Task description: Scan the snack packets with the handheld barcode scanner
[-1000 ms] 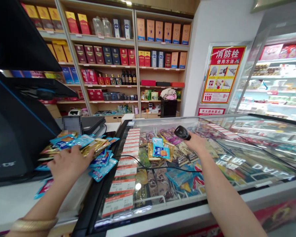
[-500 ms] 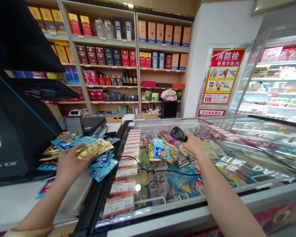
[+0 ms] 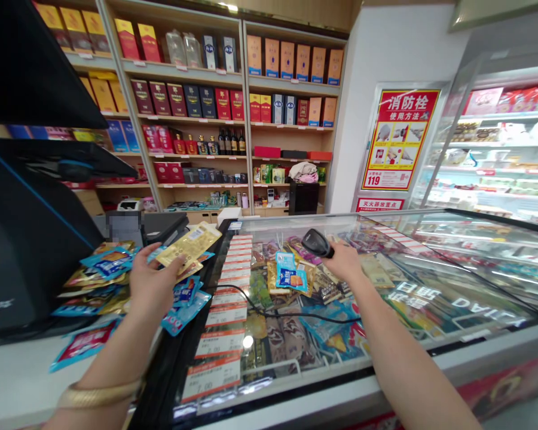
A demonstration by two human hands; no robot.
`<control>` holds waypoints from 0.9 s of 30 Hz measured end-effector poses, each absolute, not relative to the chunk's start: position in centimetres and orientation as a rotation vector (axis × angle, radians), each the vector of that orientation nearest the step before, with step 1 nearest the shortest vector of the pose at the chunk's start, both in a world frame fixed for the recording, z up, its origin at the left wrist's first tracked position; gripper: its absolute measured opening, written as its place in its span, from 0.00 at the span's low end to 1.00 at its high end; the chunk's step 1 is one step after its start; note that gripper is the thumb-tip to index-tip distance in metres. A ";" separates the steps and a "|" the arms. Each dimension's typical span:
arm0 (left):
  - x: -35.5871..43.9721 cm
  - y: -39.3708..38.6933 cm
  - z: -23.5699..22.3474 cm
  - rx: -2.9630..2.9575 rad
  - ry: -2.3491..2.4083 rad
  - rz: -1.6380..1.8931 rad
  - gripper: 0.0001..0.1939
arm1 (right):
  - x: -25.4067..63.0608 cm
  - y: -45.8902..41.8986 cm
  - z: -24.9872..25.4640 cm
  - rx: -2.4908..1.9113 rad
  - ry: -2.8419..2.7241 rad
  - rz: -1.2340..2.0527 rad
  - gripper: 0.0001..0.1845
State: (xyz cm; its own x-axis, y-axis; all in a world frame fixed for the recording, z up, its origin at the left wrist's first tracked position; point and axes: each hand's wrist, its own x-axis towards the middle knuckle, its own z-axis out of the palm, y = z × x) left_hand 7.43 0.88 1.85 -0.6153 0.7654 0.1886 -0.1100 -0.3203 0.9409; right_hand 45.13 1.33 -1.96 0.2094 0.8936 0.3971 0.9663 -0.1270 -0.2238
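My left hand (image 3: pixel 155 280) grips a gold foil packet (image 3: pixel 192 243) between thumb and fingers, lifted over a heap of blue and gold packets (image 3: pixel 110 263) on the counter. Blue packets (image 3: pixel 186 304) lie to the right of that hand, over the freezer's black edge. My right hand (image 3: pixel 342 261) is closed around the handle of a black barcode scanner (image 3: pixel 317 243), held above the freezer's glass top and pointed to the left. Just left of the scanner, a small group of blue and gold packets (image 3: pixel 291 275) rests on the glass.
The chest freezer (image 3: pixel 269 406) with its glass lid fills the middle and right. A black cable (image 3: pixel 287 313) runs across the glass. Price labels (image 3: pixel 215 376) line its left side. A dark checkout terminal (image 3: pixel 22 251) stands at the left, before shelves of boxes (image 3: pixel 197 119).
My left hand has lifted the gold packet up and to the right, off the heap. The scanner in my right hand stays nearly in place. The view has shifted slightly.
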 end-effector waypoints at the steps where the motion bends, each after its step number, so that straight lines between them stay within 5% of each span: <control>1: 8.5 1.2 1.7 0.862 1.284 1.944 0.27 | 44.9 1.3 -1.9 -2.036 -1.723 -0.227 0.21; 4: 11.4 1.8 0.6 0.905 1.232 1.806 0.20 | 43.8 1.1 -1.9 -1.905 -1.752 -0.193 0.17; 12: 14.3 2.1 -4.0 1.157 1.209 1.675 0.22 | 40.5 0.6 -2.1 -1.459 -1.968 -0.104 0.10; 27: 14.8 1.6 -4.8 1.352 1.197 1.572 0.17 | 38.2 0.0 -2.8 -1.284 -2.139 0.046 0.08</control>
